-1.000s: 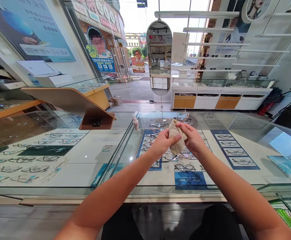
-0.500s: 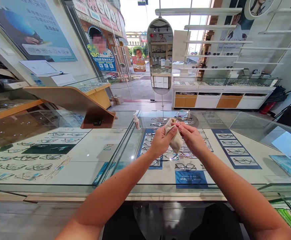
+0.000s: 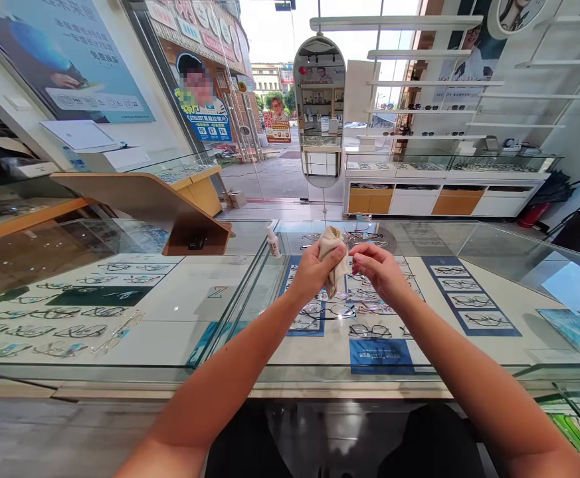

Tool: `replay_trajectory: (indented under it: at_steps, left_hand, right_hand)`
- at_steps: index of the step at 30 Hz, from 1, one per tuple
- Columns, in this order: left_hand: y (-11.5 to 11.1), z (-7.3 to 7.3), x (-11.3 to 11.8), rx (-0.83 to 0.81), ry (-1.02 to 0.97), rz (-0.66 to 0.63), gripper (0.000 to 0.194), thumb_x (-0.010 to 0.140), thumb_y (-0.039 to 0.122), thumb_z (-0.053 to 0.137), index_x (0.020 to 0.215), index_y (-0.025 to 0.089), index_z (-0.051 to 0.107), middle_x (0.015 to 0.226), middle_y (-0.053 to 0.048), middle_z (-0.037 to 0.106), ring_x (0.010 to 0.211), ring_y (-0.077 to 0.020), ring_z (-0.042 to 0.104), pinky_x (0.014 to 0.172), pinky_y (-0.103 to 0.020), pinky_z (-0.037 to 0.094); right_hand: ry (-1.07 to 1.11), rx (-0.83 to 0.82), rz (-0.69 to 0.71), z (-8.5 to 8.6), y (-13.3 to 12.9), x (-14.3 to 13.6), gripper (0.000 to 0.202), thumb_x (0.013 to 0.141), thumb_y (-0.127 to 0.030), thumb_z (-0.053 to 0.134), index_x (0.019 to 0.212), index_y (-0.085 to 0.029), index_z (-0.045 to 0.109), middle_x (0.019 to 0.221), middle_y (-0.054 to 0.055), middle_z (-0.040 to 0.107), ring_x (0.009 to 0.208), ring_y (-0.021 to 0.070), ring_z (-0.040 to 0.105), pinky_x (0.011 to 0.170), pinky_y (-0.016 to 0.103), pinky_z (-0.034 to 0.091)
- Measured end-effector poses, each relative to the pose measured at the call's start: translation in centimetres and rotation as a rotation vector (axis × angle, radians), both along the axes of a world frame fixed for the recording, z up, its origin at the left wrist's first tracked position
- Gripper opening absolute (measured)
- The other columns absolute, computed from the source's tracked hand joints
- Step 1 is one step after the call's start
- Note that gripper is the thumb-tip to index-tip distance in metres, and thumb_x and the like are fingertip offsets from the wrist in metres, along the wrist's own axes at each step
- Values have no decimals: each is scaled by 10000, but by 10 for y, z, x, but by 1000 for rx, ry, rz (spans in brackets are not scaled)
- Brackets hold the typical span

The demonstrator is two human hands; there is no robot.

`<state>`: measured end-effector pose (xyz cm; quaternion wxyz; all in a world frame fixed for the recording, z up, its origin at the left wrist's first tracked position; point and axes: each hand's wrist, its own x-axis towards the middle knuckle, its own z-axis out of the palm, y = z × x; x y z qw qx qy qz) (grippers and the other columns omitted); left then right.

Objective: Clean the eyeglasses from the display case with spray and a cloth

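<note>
My left hand (image 3: 315, 271) is closed round a bunched cream cloth (image 3: 333, 255), which hangs down past the fingers above the glass counter. Just to its right is my right hand (image 3: 377, 265), its fingers curled in and the thumb near the fingertips. Whatever those fingertips pinch, if anything, is too small to make out. Beyond the hands, several pairs of eyeglasses (image 3: 364, 236) lie on the counter top. Below the hands, a dark-rimmed pair of glasses (image 3: 369, 330) shows beside a blue card (image 3: 381, 356).
A small white bottle (image 3: 272, 241) stands on the glass left of my hands. Rows of frames (image 3: 78, 330) fill the display on the left, and a blue panel of glasses (image 3: 473, 302) lies to the right. An oval mirror (image 3: 319, 113) stands beyond the counter, near a wooden board (image 3: 170, 209).
My hands have drawn slightly apart. The left hand has shifted a little left with the cloth, and the right hand's fingers have come off the cloth.
</note>
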<state>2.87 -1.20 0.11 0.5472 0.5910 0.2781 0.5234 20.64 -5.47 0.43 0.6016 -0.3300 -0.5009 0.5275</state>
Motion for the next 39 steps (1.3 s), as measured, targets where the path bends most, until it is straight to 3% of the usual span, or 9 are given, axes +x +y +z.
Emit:
replay_trajectory:
  at_steps: [5,10,13,17,23,28,31,34,39]
  left_hand:
    - [-6,3,3,-10,10,-27,596,791,711,854,826,154,644,713,22,601,628,-89,496,593,-227,424]
    - [-11,4,5,44,85,-22,642,823,789,771,785,157,663,707,-9,620,626,-109,505,569,-243,413]
    - [-13,5,4,88,130,-28,661,847,817,724,778,162,660,705,-23,630,637,-126,524,587,-259,433]
    - [-15,5,4,155,184,-30,647,906,805,664,842,161,677,782,-43,668,710,-150,563,652,-275,479]
    - [-19,1,7,137,141,-34,548,853,665,824,1033,157,725,906,-55,736,780,-160,640,714,-276,530]
    - [-26,0,11,208,131,132,541,913,701,736,786,177,691,738,-22,662,670,-141,554,634,-278,464]
    - [-28,2,9,221,167,154,610,938,740,672,689,185,632,671,-7,596,633,-138,499,610,-285,422]
    - [-26,7,6,229,220,93,625,958,765,618,736,181,645,714,-21,614,672,-153,514,635,-288,427]
    - [-20,12,1,245,309,-114,592,948,761,635,927,172,694,848,-52,684,761,-173,560,708,-289,466]
  right_hand:
    - [58,-42,7,0,-1,-4,311,703,-483,951,836,-244,803,632,-46,515,602,125,412,565,293,409]
    - [117,-47,-78,2,1,-4,330,653,-486,986,790,-243,809,641,-43,577,593,105,417,601,288,392]
    - [125,-68,-93,3,2,-3,352,622,-482,1004,811,-245,824,759,-11,704,615,106,452,614,292,400]
    - [135,-93,-114,5,2,-1,373,596,-487,1019,792,-250,808,877,19,775,698,143,548,641,304,444]
    - [63,-14,-62,1,2,0,299,702,-483,973,795,-254,805,787,-4,698,667,132,478,638,304,389]
    - [83,17,12,1,-1,-3,294,742,-495,940,759,-248,781,646,-33,558,655,133,447,660,301,365]
    - [90,15,-9,3,-3,-4,319,714,-491,952,725,-239,757,631,-36,541,644,129,433,647,298,350]
    - [79,-3,-51,6,-2,-2,325,696,-498,953,746,-236,767,662,-30,561,635,124,419,628,296,342]
    - [77,-47,-109,9,3,7,391,647,-542,957,738,-226,744,722,-10,627,624,126,433,595,296,358]
